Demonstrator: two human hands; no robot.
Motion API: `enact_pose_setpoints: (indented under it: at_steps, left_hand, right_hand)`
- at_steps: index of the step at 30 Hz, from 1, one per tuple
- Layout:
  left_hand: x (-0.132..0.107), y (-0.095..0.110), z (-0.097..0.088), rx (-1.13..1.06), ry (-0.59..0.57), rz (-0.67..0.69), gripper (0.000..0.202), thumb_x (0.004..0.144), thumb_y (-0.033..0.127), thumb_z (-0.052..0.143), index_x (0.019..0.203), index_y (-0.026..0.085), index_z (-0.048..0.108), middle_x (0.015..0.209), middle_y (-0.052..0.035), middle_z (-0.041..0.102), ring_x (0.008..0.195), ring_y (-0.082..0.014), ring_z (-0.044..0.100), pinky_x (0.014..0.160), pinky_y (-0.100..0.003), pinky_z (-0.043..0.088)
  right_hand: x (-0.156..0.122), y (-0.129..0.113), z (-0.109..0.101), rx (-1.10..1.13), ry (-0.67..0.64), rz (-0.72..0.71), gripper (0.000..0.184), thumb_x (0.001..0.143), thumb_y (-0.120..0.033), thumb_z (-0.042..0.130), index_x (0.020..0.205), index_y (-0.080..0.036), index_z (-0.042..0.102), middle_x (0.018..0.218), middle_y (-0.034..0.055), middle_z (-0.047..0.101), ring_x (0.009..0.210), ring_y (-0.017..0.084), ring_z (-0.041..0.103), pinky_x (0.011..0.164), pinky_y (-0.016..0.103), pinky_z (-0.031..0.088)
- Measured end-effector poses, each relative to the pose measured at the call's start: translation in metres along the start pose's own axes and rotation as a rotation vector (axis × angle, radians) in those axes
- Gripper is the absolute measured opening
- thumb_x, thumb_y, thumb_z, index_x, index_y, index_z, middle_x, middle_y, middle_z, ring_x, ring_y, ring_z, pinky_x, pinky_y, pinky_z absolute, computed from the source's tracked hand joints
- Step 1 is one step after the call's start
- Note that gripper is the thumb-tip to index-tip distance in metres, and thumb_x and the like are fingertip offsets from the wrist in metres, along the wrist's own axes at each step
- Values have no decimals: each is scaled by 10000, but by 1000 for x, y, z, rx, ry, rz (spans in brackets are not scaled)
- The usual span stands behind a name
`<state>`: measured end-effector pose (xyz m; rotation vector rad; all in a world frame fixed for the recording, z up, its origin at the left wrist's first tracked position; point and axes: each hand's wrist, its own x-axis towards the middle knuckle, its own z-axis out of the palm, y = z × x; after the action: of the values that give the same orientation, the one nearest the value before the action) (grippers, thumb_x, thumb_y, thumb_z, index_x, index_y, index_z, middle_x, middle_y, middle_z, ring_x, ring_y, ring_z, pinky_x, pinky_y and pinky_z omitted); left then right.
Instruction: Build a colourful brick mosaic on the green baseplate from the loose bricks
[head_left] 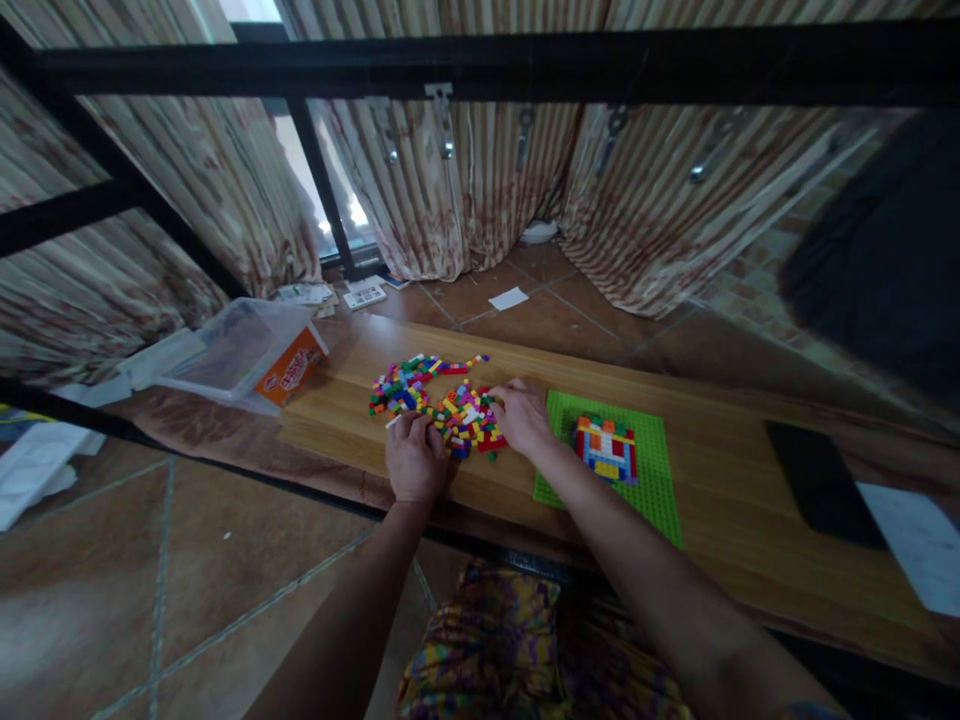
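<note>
A loose pile of small toy building bricks (pixel 466 412) in many colours lies on the wooden table. My left hand (pixel 417 456) rests at the pile's near left edge, its fingers curled down; a small white piece (pixel 393 421) shows beside the fingertips. At the right edge of the pile is my right hand (pixel 523 416), fingers bent together among the bricks. Whatever either hand pinches is too small to make out. Right of that hand lies a green studded baseplate (pixel 660 450), partly covered by my forearm. On it sits a block of joined bricks (pixel 604 448) in red, white, blue, yellow and orange.
A clear plastic box (pixel 225 345) with an orange label stands at the table's left end. A dark flat object (pixel 823 482) and a white sheet (pixel 916 540) lie at the right. A black metal rail (pixel 480 68) crosses above, before striped curtains (pixel 480 190).
</note>
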<state>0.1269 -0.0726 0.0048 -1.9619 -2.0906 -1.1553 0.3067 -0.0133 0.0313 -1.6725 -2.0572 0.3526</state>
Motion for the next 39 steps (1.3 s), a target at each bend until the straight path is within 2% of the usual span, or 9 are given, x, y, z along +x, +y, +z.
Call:
enact_pose_setpoints:
  at_steps: [9,20,28,31,35,39]
  left_hand:
    - [-1,-1,2,-23,-19,-6,225,862,215,470,947,166,672,1036,-120,616,1011,-243,544,943,-399,434]
    - [-1,-1,2,-24,-14,-1,213,859,208,471,926,165,668,1035,-119,618,1008,-244,557,941,-401,431]
    - [0,-1,2,12,18,27,214,861,212,479,917,163,679,1032,-110,635,963,-243,563,909,-396,459]
    - [0,-1,2,28,24,38,223,864,210,474,921,161,684,1031,-115,637,968,-248,562,909,-401,462]
    - [0,-2,2,43,32,45,229,861,216,483,941,152,688,1041,-123,634,979,-254,561,913,-400,462]
    - [0,-3,3,39,36,51,239,861,212,475,943,143,689,1042,-129,636,986,-254,559,924,-398,457]
  right_hand:
    - [8,7,0,47,-47,7,177,806,-278,658,956,-239,742,959,60,613,937,212,574,900,335,406]
    - [-2,4,4,128,6,54,97,772,-226,687,869,-216,694,1008,60,586,1025,231,525,927,372,395]
    - [-15,-1,7,153,100,-105,67,807,-184,656,840,-238,680,886,44,672,984,251,532,913,409,402]
    - [-22,-7,0,187,127,-142,82,843,-196,621,839,-246,687,866,31,680,938,231,571,895,388,423]
    - [-42,-14,-17,381,178,-137,156,903,-236,543,925,-246,698,916,28,680,862,177,629,805,308,482]
    - [-74,-2,-37,447,238,-77,228,929,-246,487,988,-249,707,958,41,682,888,175,645,804,309,511]
